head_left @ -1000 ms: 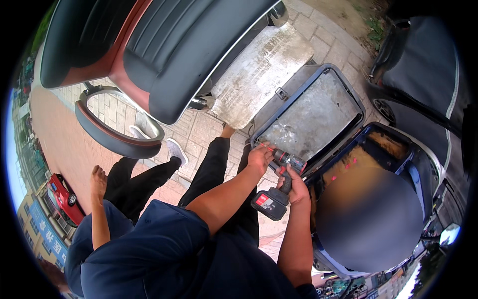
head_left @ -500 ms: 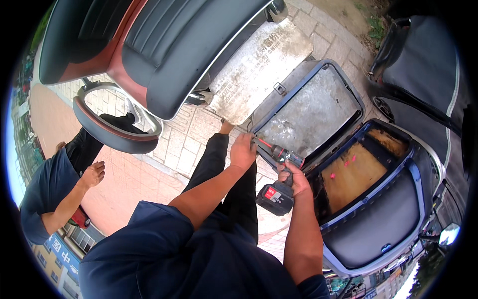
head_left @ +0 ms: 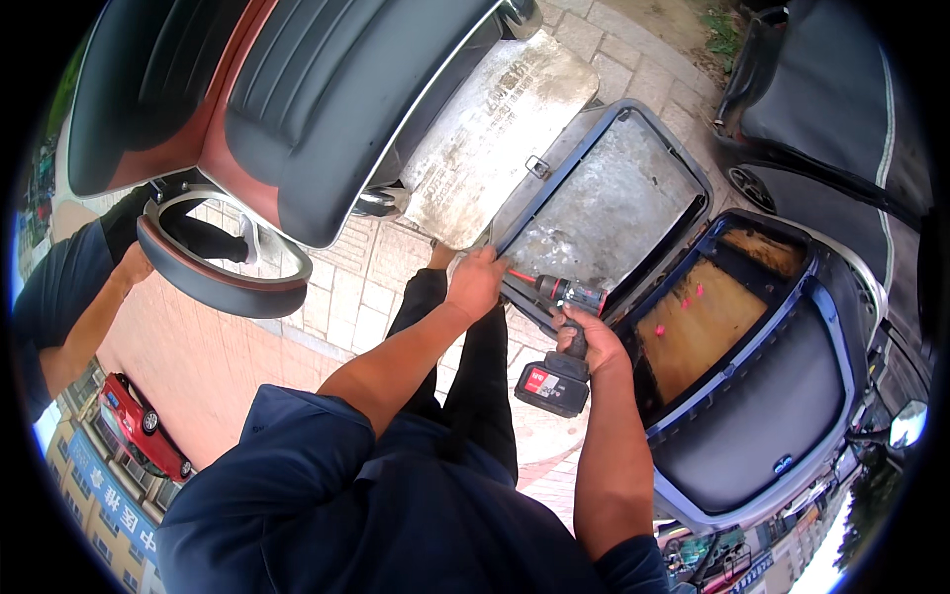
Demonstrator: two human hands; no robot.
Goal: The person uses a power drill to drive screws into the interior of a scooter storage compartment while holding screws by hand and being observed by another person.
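My right hand is wrapped round the handle of a cordless drill, with its block-shaped battery hanging below. The drill's long red bit points left toward my left hand. That hand is closed at the near left corner of a raised grey lid. Its fingers are partly hidden, so I cannot tell what they pinch. Whether the bit tip touches anything there is also unclear.
A black and red-brown padded seat with a looped armrest stands at upper left, a worn metal footplate beside it. An open storage box with small pink bits lies right. Another person's arm reaches the armrest.
My view has shifted, so the scene sits further left and higher. The drill has moved slightly right, away from my left hand. The other person's arm has moved to the armrest.
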